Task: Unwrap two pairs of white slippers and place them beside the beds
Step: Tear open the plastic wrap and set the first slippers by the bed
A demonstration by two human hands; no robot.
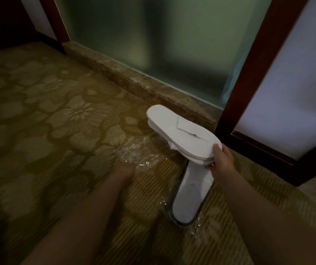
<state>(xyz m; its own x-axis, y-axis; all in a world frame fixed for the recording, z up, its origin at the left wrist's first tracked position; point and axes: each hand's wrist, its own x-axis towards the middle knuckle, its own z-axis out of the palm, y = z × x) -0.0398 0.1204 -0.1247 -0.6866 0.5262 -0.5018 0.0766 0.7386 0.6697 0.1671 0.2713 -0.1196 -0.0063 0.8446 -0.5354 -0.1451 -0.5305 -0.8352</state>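
The one head-worn camera looked forward and down, close over the carpet [57, 115], facing the far glass panel [153, 44], left hand [123, 170] and right hand [222, 158] nearest.

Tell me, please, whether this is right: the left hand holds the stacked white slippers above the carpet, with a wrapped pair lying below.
Not quite: in the head view the right hand holds the stacked white slippers above the carpet; the wrapped pair does lie below.

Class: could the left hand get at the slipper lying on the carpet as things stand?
Probably yes: the left hand is low beside the slipper on the carpet, only clear wrap between; the right hand holds the other slippers above its far end.
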